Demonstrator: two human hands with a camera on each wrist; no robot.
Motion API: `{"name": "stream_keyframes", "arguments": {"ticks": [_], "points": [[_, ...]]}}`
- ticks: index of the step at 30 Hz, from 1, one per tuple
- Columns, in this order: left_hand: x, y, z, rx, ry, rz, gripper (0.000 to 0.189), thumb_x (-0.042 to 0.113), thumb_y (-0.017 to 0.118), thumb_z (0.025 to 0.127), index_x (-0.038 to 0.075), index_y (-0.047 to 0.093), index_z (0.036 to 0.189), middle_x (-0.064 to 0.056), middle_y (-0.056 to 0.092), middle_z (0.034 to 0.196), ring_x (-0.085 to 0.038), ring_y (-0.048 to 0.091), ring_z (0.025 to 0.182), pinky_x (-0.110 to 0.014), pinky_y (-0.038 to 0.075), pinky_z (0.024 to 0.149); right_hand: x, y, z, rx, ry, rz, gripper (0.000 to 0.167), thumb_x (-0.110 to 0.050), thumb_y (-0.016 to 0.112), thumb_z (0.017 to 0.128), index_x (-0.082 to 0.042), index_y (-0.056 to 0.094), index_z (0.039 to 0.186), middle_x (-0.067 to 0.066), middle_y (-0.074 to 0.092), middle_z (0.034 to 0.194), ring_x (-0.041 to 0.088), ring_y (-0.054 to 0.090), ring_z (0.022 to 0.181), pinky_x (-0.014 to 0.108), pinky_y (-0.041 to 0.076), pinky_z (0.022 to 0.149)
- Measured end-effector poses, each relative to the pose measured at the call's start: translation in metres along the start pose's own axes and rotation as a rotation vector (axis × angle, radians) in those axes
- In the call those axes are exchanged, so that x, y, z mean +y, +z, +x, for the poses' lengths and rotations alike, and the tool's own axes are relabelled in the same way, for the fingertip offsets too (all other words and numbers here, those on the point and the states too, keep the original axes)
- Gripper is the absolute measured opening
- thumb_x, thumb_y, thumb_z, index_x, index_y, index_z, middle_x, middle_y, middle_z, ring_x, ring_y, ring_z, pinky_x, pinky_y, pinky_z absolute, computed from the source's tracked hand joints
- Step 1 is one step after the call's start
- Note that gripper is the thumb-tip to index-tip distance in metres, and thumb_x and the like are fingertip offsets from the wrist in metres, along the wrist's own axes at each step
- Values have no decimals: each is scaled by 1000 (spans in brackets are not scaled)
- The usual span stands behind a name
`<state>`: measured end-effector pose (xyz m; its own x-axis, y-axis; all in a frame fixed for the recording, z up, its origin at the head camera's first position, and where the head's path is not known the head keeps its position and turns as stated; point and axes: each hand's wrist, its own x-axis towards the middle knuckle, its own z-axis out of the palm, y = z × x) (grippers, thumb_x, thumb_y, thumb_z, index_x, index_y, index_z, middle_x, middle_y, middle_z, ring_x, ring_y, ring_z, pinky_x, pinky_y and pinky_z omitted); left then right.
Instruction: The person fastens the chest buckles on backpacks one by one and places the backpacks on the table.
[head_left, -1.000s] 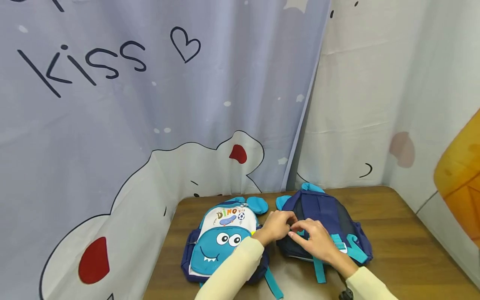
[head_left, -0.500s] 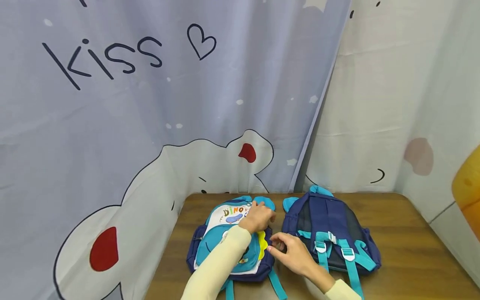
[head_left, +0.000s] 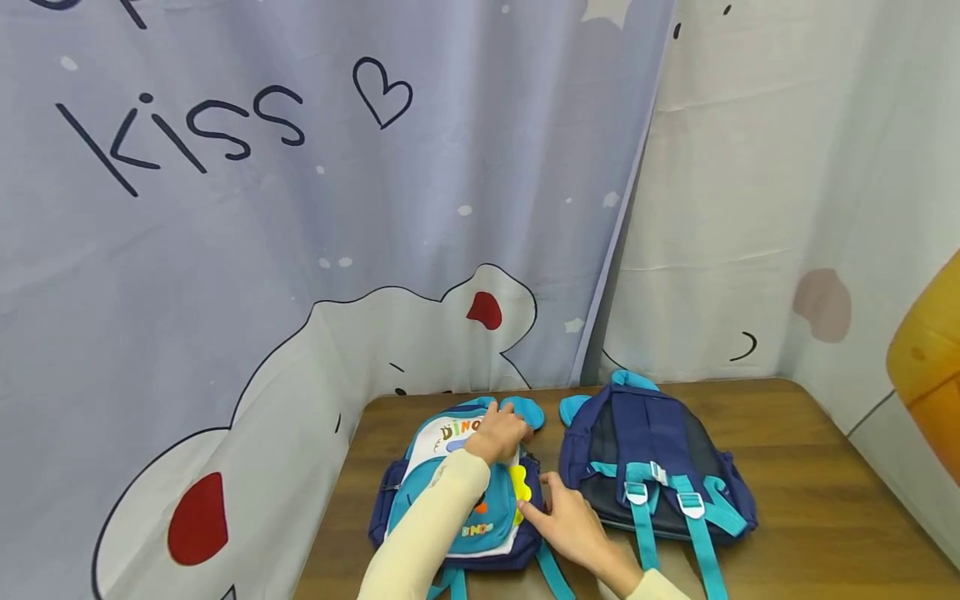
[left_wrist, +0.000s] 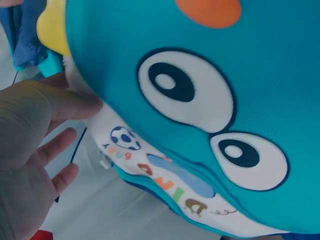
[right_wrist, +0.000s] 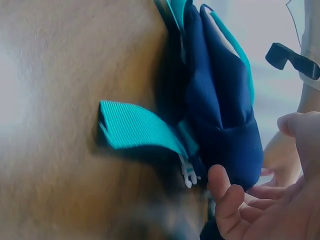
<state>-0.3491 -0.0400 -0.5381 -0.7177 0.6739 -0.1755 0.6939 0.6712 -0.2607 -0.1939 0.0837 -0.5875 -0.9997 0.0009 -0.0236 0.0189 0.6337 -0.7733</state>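
Note:
A child's backpack (head_left: 491,546) lies front up on the table, with a teal dinosaur face, yellow spikes and a white top panel marked DINO. My left hand (head_left: 495,435) grips its upper right edge. In the left wrist view, the thumb lies on the white panel beside the teal pocket (left_wrist: 270,75), the index finger goes behind the edge, and the other fingers extend loosely. My right hand (head_left: 566,521) is at the lower right side, thumb near the yellow spikes. In the right wrist view, its spread fingers reach the navy side pocket (right_wrist: 232,150), thumb apart.
A second navy backpack (head_left: 652,425) lies back up to the right, with teal straps and white buckles. A teal strap (right_wrist: 140,125) and a white clip (right_wrist: 188,172) stick out from under the dinosaur backpack. Printed curtains (head_left: 450,150) hang behind the wooden table (head_left: 810,467).
Both hands have left the right backpack's straps, where they worked together, and moved left to the dinosaur backpack. The right backpack's strap ends now hang joined by a buckle.

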Motion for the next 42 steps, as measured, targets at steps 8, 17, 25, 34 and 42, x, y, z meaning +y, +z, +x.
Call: {"name": "stream_keyframes", "arguments": {"ticks": [8, 17, 25, 34, 42], "points": [[0, 16, 0, -40, -4, 66, 31, 21, 69, 103, 41, 77, 125, 11, 73, 130, -20, 55, 130, -50, 41, 116, -2, 20, 0, -17, 88, 17, 106, -64, 81, 82, -1, 40, 157, 26, 71, 126, 40, 73, 103, 58, 58, 83], [-2, 19, -7, -129, -73, 152, 39, 23, 65, 105, 43, 66, 139, 9, 67, 140, -19, 53, 132, -47, 42, 113, 7, 33, 1, -48, 180, 129, 111, -60, 86, 77, 10, 43, 152, 33, 66, 132, 45, 69, 111, 60, 57, 90], [-10, 26, 0, -64, -52, 240, 32, 30, 71, 102, 40, 70, 132, 12, 72, 130, -18, 56, 125, -45, 41, 110, 0, 34, 1, -50, 180, 125, 84, -52, 89, 75, 13, 63, 120, 23, 64, 109, 38, 65, 98, 54, 56, 87], [-32, 12, -5, 43, -65, 123, 26, 37, 81, 95, 36, 73, 120, 7, 72, 121, -24, 59, 123, -48, 45, 105, 10, 46, 14, 118, 55, 195, 64, -37, 93, 66, -4, 59, 108, 9, 66, 95, 28, 63, 87, 39, 53, 73], [-45, 2, -13, 141, -117, -81, 20, 33, 84, 92, 30, 72, 107, 5, 72, 113, -24, 61, 109, -45, 47, 91, -6, 37, 13, 180, -64, 280, 57, -25, 86, 66, -12, 49, 108, 10, 67, 92, 21, 59, 77, 35, 46, 64]]}}
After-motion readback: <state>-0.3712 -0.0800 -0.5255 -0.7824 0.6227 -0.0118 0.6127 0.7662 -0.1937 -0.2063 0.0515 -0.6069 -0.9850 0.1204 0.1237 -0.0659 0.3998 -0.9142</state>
